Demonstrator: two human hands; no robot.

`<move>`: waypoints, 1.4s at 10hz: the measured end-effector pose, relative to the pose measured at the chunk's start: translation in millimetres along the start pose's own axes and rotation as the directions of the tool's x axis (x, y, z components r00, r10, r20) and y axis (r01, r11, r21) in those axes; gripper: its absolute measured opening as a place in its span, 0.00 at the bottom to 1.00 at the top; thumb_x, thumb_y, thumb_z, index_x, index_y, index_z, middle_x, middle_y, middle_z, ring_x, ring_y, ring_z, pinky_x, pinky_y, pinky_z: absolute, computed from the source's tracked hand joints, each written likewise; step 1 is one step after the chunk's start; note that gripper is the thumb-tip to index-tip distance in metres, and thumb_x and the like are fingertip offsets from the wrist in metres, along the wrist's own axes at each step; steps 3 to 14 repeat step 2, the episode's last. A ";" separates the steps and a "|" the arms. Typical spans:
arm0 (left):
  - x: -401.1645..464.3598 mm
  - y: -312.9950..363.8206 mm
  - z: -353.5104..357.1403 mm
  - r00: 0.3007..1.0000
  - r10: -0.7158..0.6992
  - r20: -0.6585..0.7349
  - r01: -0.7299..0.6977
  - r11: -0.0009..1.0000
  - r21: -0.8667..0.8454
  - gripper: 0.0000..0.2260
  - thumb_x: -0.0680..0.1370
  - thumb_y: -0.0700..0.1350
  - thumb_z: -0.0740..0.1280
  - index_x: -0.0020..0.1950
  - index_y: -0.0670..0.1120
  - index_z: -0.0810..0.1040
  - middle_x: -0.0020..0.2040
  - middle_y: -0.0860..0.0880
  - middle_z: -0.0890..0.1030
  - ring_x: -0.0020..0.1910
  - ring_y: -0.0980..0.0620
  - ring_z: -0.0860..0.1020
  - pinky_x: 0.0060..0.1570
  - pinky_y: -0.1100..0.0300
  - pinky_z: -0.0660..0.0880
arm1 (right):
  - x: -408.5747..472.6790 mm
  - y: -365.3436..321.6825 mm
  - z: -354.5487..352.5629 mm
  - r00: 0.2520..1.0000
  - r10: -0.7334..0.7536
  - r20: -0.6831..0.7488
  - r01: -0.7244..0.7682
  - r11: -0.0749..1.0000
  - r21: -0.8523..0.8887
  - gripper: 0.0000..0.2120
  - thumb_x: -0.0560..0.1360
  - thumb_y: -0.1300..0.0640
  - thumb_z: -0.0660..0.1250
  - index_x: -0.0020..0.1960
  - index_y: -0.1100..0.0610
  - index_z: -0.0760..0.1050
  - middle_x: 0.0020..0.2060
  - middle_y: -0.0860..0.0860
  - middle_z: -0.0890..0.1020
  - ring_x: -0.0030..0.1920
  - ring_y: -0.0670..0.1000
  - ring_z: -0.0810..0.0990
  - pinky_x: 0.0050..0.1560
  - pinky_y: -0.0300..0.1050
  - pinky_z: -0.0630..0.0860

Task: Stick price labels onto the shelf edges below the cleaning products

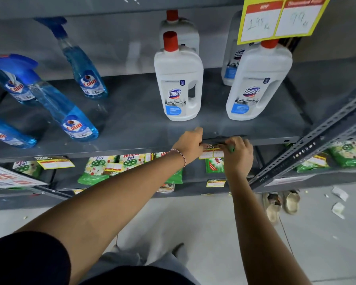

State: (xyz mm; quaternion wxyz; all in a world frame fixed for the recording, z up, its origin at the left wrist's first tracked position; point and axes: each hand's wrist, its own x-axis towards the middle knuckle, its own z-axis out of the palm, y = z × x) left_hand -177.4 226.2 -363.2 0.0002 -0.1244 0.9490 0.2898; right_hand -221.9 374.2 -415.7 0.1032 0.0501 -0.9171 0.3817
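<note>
A yellow price label (212, 152) hangs on the front edge of the grey shelf (132, 150), below two white Domex bottles (178, 83) with red caps. My left hand (190, 147) pinches the label's left end against the edge. My right hand (237, 154) presses its right end and also holds a green pen-like thing whose tip shows at the fingers. Another yellow label (56, 162) sits on the same edge further left, below the blue Colin spray bottles (70, 118).
A large yellow price card (282, 17) hangs from the shelf above at the right. Green detergent packets (95, 169) fill the shelf below. A perforated grey upright (308, 145) slants across the right. Paper scraps (339, 202) and sandals (282, 202) lie on the floor.
</note>
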 end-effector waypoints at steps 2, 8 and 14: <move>-21.3 -19.5 -13.2 0.954 0.278 -0.113 -0.267 0.958 0.105 0.06 0.74 0.33 0.63 0.48 0.41 0.72 0.50 0.41 0.76 0.43 0.40 0.76 0.42 0.44 0.78 | -13.3 -16.8 -0.2 0.976 -0.094 -0.198 0.110 0.991 0.073 0.11 0.76 0.64 0.64 0.56 0.57 0.78 0.54 0.57 0.80 0.57 0.58 0.75 0.54 0.56 0.75; -21.3 -19.5 -13.2 0.954 0.278 -0.113 -0.267 0.958 0.105 0.06 0.74 0.33 0.63 0.48 0.41 0.72 0.50 0.41 0.76 0.43 0.40 0.76 0.42 0.44 0.78 | -13.3 -16.8 -0.2 0.976 -0.094 -0.198 0.110 0.991 0.073 0.11 0.76 0.64 0.64 0.56 0.57 0.78 0.54 0.57 0.80 0.57 0.58 0.75 0.54 0.56 0.75; -21.3 -19.5 -13.2 0.954 0.278 -0.113 -0.267 0.958 0.105 0.06 0.74 0.33 0.63 0.48 0.41 0.72 0.50 0.41 0.76 0.43 0.40 0.76 0.42 0.44 0.78 | -13.3 -16.8 -0.2 0.976 -0.094 -0.198 0.110 0.991 0.073 0.11 0.76 0.64 0.64 0.56 0.57 0.78 0.54 0.57 0.80 0.57 0.58 0.75 0.54 0.56 0.75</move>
